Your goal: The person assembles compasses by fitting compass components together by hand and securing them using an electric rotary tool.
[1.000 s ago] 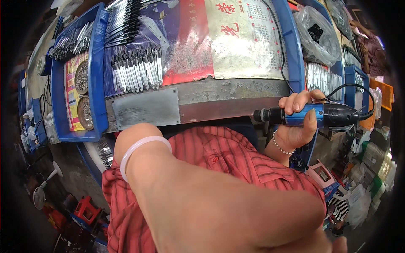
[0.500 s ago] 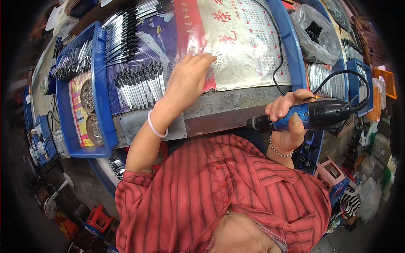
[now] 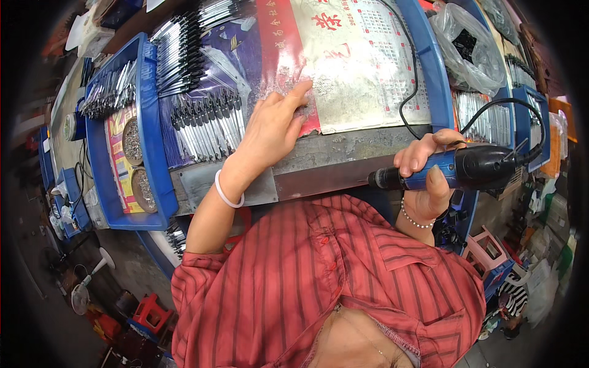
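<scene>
My right hand point(image 3: 426, 161) is wrapped round a blue and black corded electric screwdriver point(image 3: 481, 167), held sideways in front of the table edge with its black nose pointing left. Over the table, my left hand point(image 3: 275, 126) has its index finger stretched out and its thumb apart from it. That fingertip is at a scatter of tiny metal pieces point(image 3: 324, 86), too small to name, on the calendar sheet point(image 3: 368, 80). No object shows in the left hand, though its palm side is partly hidden. Left of it lies a row of pen-like black and silver pieces point(image 3: 208, 126).
A second stack of black and silver pieces point(image 3: 178, 58) lies farther back. At left, a blue tray point(image 3: 161, 184) holds two round dishes of small metal parts point(image 3: 145, 190). The black cord point(image 3: 412, 80) crosses the calendar. Clear plastic bag point(image 3: 469, 49) at right.
My left hand has shifted slightly, its index finger now stretched out more and its other fingers drawn in. The right hand keeps its hold on the screwdriver. The whole view has shifted slightly.
</scene>
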Motion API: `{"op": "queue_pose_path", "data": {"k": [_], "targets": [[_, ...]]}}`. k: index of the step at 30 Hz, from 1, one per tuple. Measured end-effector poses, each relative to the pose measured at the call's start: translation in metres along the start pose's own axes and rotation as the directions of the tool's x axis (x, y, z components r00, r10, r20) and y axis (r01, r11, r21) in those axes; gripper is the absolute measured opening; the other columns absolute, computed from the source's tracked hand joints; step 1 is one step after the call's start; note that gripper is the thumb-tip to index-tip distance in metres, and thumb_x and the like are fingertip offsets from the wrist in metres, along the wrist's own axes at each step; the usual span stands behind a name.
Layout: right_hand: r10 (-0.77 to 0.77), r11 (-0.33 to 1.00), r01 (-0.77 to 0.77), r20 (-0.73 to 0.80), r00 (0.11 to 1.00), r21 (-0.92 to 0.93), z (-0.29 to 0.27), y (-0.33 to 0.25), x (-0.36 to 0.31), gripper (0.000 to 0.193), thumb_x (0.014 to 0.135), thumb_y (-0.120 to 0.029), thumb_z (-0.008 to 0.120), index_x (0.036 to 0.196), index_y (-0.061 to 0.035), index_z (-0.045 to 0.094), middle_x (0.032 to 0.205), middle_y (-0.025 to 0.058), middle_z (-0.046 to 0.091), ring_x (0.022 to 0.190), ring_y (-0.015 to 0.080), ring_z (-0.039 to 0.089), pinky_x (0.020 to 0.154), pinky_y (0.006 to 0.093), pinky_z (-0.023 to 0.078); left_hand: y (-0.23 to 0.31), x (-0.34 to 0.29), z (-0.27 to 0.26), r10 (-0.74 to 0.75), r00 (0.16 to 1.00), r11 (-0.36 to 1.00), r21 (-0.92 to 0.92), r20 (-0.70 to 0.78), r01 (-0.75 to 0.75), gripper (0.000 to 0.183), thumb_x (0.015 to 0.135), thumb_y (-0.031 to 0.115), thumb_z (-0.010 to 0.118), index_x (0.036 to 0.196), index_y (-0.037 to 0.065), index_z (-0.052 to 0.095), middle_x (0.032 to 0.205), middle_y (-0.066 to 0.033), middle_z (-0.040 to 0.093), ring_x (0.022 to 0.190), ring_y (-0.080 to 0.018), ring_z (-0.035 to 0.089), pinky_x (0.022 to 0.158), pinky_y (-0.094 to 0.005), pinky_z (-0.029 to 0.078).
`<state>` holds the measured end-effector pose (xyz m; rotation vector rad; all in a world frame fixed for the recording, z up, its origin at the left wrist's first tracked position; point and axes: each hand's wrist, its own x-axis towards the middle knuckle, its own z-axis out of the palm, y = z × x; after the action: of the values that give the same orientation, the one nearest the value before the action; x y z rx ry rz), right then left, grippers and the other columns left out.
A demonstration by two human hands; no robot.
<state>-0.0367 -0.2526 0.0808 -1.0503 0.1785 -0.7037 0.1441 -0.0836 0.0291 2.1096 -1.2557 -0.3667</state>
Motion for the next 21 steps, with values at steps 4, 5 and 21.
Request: {"op": "queue_pose_path", "data": {"k": [4,5,21], "targets": [[0.015,1.000,-0.015,0.003,1.000,0.010,0.002,0.001,0.001,0.045,0.077,-0.012,0.066,0.112,-0.0010,0.040,0.073,0.0087,0.054,0.063,0.0171,0.055,0.063,0.0340,0.049,-0.002,0.004,0.002,0.039,0.994,0.999,-0.029,-0.106,-0.042,0.058,0.076,-0.001,0.056,0.132,0.005,0.040,0.106,-0.0115,0.064,0.090,-0.0287,0.054,0.084,-0.0377,0.041],[0.006,1.000,-0.006,0.009,1.000,0.009,0.005,0.002,0.000,0.045,0.077,-0.012,0.066,0.111,-0.0009,0.040,0.072,0.0086,0.054,0.062,0.0170,0.055,0.063,0.0340,0.049,0.000,0.005,0.004,0.038,0.994,0.999,-0.026,-0.107,-0.041,0.058,0.076,-0.001,0.056,0.132,0.005,0.040,0.106,-0.0115,0.064,0.090,-0.0287,0.054,0.084,-0.0377,0.041],[0.037,0.999,-0.037,-0.003,0.999,-0.015,0.007,-0.001,-0.004,0.043,0.076,-0.010,0.066,0.111,-0.0008,0.041,0.071,0.0087,0.055,0.061,0.0169,0.055,0.063,0.0334,0.049,0.004,-0.016,0.011,0.009,1.000,0.996,0.088,-0.012,-0.008,0.056,0.077,0.001,0.057,0.131,0.007,0.042,0.105,-0.0093,0.064,0.087,-0.0280,0.054,0.079,-0.0378,0.039]]}}
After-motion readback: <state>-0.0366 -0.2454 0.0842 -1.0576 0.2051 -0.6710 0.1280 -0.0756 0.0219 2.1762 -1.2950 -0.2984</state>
